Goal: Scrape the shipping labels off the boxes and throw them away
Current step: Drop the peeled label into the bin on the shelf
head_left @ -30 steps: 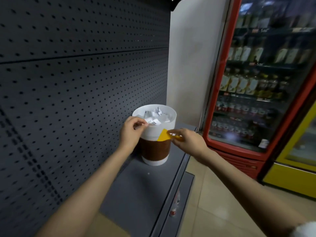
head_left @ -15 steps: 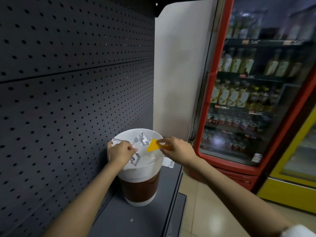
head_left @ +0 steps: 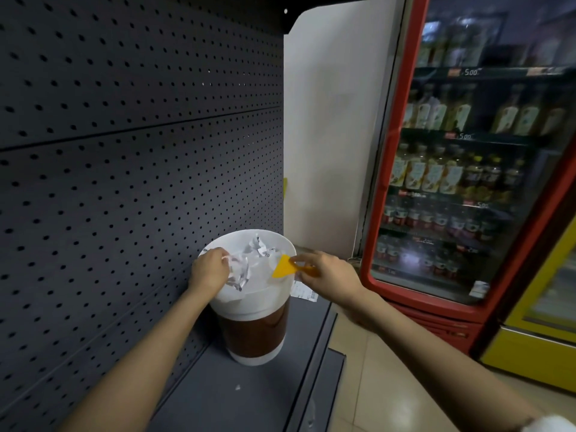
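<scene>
Dark pegboard shelving backs the bin (head_left: 249,302), where our left hand (head_left: 209,269) pinches a crumpled label (head_left: 238,269) just over the rim. Our right hand (head_left: 327,275), beside it, grips the yellow scraper (head_left: 284,267); the opening lies directly below the label.

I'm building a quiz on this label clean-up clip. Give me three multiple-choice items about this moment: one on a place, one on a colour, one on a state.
1. Where does the bin stand?
A. on the grey base shelf
B. inside the fridge
C. on the tiled floor

2. What colour is the scraper?
A. blue
B. yellow-orange
C. green

3. What is the left hand doing?
A. resting flat on the shelf
B. hanging empty
C. gripping crumpled paper over the bin

Answers:
1 A: its base sits on the shelf beside the pegboard.
2 B: the right hand pinches a yellow-orange blade.
3 C: the fingers close on white scraps at the rim.
</scene>
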Action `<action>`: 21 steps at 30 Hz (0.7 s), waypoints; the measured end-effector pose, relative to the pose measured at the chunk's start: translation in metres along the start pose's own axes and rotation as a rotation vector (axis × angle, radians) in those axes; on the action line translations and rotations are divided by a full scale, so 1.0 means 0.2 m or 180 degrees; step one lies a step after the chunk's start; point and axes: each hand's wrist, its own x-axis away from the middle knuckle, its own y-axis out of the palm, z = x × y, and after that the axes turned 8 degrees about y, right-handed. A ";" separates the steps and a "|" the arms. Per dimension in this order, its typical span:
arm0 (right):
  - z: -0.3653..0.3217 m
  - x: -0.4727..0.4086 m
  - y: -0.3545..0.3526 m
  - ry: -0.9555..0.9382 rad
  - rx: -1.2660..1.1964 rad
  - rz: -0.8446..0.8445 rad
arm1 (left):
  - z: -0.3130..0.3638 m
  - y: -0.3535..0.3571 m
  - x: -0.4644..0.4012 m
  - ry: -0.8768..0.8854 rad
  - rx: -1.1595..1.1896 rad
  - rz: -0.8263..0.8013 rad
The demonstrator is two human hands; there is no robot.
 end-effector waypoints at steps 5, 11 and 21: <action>0.03 0.03 -0.02 0.0008 0.0047 0.0029 | -0.01 -0.01 0.01 0.0003 -0.0693 0.0065; 0.01 0.03 -0.01 -0.0050 0.0056 -0.0007 | 0.01 -0.07 0.00 0.0332 -0.0432 -0.0035; -0.13 0.08 0.03 -0.0435 -0.0092 -0.0097 | 0.01 -0.27 0.24 0.0373 0.0324 0.0500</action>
